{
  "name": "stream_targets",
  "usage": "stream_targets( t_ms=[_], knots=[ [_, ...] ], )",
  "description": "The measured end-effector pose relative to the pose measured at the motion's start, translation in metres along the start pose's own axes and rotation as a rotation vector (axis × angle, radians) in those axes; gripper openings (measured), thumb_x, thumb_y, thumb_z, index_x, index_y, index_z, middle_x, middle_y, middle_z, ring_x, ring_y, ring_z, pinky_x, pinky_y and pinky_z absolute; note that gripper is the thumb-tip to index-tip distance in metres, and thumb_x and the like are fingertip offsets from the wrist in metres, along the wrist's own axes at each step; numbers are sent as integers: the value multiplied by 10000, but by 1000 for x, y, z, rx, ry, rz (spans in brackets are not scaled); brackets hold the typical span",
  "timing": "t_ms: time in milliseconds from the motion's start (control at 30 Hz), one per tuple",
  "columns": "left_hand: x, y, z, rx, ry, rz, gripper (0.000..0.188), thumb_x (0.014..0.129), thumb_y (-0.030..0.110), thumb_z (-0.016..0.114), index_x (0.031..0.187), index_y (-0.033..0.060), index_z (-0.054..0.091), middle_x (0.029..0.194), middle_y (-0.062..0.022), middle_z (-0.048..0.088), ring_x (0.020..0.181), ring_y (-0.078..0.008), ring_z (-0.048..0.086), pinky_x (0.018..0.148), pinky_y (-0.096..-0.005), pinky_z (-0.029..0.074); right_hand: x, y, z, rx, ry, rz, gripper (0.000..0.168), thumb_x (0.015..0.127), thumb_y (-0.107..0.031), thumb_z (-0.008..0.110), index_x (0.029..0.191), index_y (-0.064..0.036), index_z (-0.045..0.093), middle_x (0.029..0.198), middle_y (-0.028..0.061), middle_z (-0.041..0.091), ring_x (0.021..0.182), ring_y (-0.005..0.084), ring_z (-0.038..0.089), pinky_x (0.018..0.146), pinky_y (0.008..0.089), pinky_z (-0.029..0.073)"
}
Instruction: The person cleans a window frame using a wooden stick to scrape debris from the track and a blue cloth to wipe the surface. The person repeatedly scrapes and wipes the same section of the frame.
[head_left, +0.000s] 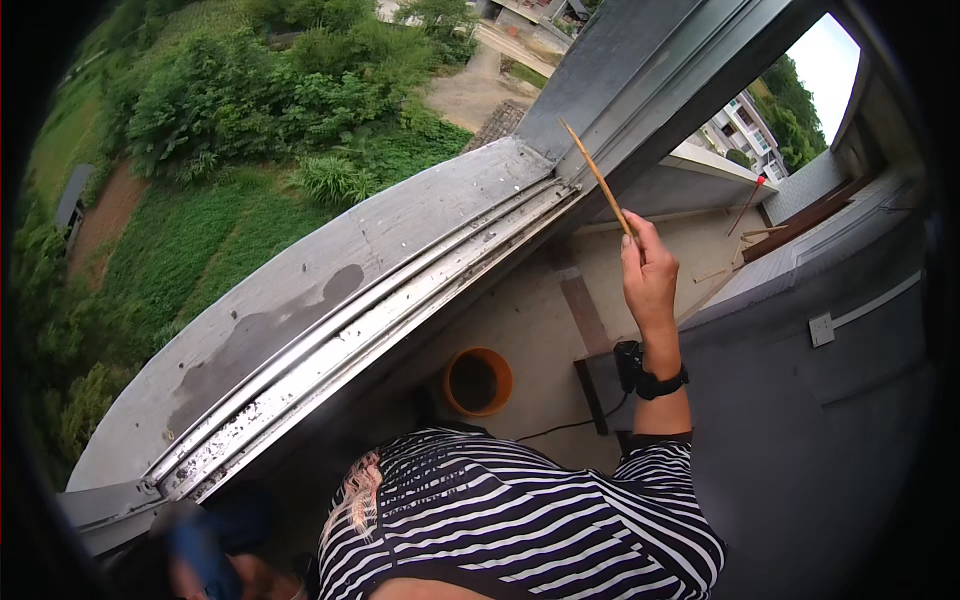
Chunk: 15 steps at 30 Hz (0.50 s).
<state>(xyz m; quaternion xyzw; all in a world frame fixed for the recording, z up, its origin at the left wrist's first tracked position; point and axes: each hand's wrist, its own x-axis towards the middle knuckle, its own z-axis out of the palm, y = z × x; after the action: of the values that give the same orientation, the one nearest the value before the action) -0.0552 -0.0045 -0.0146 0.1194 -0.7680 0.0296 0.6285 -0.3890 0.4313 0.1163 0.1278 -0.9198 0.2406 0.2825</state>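
My right hand (649, 271) grips one end of a thin wooden stick (596, 174) between thumb and fingers, with a black strap and device on the wrist. The stick's tip points up and left, in front of the window frame's upright (637, 112). Below it runs a metal sliding-window track (352, 334), with dark dirt and crumbs lying in its grooves. At the lower left, my left hand (259, 576) is blurred and partly in shadow. It holds a blue object (201, 553), too blurred to name, near the track's near end.
Outside the track is a concrete sill (300, 266) with a wet patch, above a drop to greenery. An orange bucket (501, 384) with dark contents stands on the floor. A black cable (559, 430) runs near a dark-edged grey piece (592, 394). Sticks (761, 232) lie farther back.
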Motion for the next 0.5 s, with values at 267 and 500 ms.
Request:
stream_targets(
  t_ms=[267,500],
  knots=[
    [7,40,14,-126,11,-340,381,827,198,627,1133,14,492,1047,-149,509,958,-259,530,861,-377,448,-14,-55,18,575,-482,-553,321,767,24,557,1056,59,692,1060,222,703,984,311,686,885,356,504],
    [-13,64,-14,-95,-32,-349,563,842,516,645,1119,44,519,1044,-152,526,909,-272,551,800,-391,465,-4,-224,28,674,-588,-1432,348,702,1,587,1042,30,652,759,109,634,626,233,620,568,319,476]
  ],
)
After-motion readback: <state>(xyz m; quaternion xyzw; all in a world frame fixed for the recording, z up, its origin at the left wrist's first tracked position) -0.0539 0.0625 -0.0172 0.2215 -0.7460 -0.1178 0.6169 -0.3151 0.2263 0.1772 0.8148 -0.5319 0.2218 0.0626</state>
